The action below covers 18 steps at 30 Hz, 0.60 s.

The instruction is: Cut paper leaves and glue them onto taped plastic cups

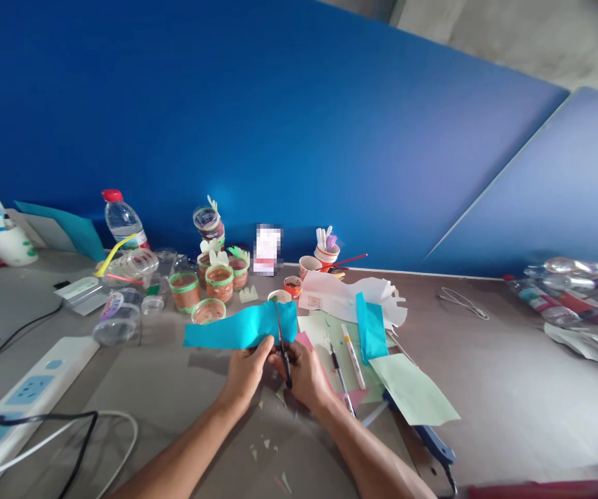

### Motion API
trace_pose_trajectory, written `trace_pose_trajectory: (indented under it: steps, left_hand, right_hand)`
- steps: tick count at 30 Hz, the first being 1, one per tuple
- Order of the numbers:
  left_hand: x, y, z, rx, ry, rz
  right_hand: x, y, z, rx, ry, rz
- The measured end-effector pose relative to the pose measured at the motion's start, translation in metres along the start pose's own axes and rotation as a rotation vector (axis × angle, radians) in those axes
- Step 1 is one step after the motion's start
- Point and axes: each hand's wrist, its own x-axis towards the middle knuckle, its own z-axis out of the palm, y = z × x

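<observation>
My left hand [247, 369] pinches the lower edge of a blue paper strip [231, 328], which stretches out to the left above the table. Fingers of my right hand [303, 371] are wrapped round the dark handles of a pair of scissors [281, 339]. The scissor blades point away from me and cross the strip near its right end. Just behind the paper stand several cut-down cups, brown with green rims [219, 284]. To the right of my right hand lie a black pen [335, 362] and a white marker [353, 357].
A white power strip [33, 391] with cables lies at left. Clear plastic bottles [125, 222] stand behind it. On the right are another blue paper piece [371, 326], a pale green sheet [416, 389] and a dark blue tool [434, 443]. A blue partition [278, 125] rises behind.
</observation>
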Motion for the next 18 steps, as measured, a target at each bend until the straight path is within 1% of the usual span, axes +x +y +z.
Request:
trace_pose_trajectory:
  steps: [3, 6, 10, 12, 13, 15, 16, 18]
  left_hand:
    - [0.001, 0.000, -0.001, 0.022, 0.016, 0.009]
    - [0.000, 0.003, -0.002, 0.047, 0.037, -0.006]
    - [0.001, 0.004, -0.002, 0.028, 0.117, -0.084]
    - [0.005, 0.001, -0.005, 0.057, 0.164, -0.089]
    - [0.008, -0.001, -0.007, 0.113, 0.174, -0.051]
    - [0.016, -0.006, -0.013, 0.272, 0.160, 0.083]
    - [0.020, -0.008, -0.017, 0.363, 0.127, 0.160]
    - [0.027, -0.011, -0.023, 0.477, 0.074, 0.267]
  right_hand:
    - [-0.001, 0.002, 0.000, -0.008, 0.002, -0.008]
    - [-0.001, 0.004, 0.001, -0.015, 0.016, 0.019]
    - [0.001, 0.004, 0.000, 0.148, -0.004, 0.048]
    - [0.003, 0.003, -0.003, 0.244, -0.001, 0.048]
    - [0.003, 0.003, -0.005, 0.276, 0.006, 0.042]
    - [0.004, 0.003, -0.009, 0.313, 0.032, 0.019]
    - [0.004, 0.003, -0.010, 0.324, 0.049, 0.000]
    - [0.004, 0.004, -0.013, 0.362, 0.084, -0.044]
